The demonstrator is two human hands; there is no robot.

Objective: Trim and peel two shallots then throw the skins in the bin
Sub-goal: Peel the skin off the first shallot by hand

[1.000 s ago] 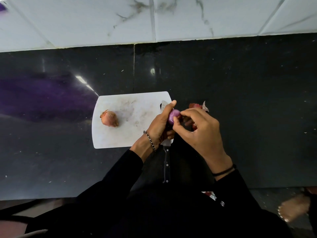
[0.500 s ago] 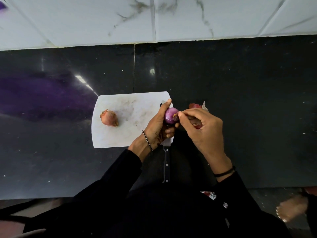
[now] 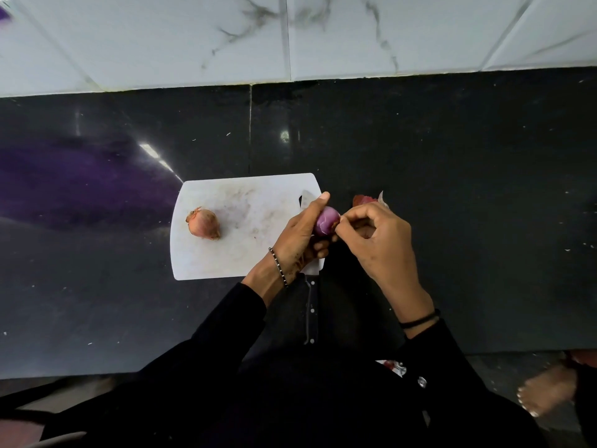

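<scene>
My left hand (image 3: 302,236) grips a purple, mostly peeled shallot (image 3: 327,220) just past the right edge of the white cutting board (image 3: 226,260). My right hand (image 3: 379,240) pinches a bit of skin at the shallot's right end. A second shallot (image 3: 204,223), still in its brown skin, lies on the left part of the board. Loose reddish skins (image 3: 365,199) lie on the counter behind my right hand. A knife blade (image 3: 306,199) shows on the board behind my left hand, mostly hidden.
The board sits on a dark polished counter (image 3: 468,205) with a white marble-tiled wall (image 3: 290,33) behind it. A bare foot (image 3: 546,389) shows on the floor at lower right. No bin is in view.
My left hand has turned the shallot slightly, baring more purple flesh. My right fingers have shifted to pinch at its right end. The other shallot has not moved.
</scene>
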